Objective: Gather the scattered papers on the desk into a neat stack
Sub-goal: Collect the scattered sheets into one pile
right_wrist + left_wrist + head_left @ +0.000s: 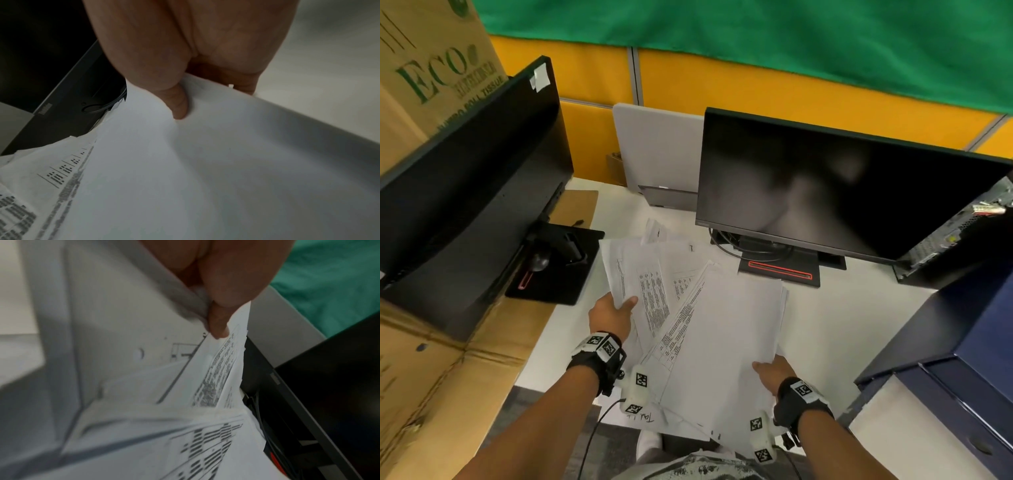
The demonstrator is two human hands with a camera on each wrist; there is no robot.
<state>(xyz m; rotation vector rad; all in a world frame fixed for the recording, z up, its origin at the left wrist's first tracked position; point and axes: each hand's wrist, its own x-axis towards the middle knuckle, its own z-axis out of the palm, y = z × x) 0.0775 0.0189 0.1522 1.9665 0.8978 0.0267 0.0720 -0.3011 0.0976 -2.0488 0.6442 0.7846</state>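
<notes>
White worktop (835, 318), with loose printed papers (654, 274) fanned and overlapping across its middle, some hanging past the near edge. Right monitor's stand base (780, 272) with the red slot sits on it just behind the papers, coiled black cable (750, 251) at its foot; left monitor's black base plate (558, 267) sits at the left on flattened brown cardboard (575, 209). Grey panel (657, 150) stands at the back edge, open PC case (955, 236) far right.
</notes>
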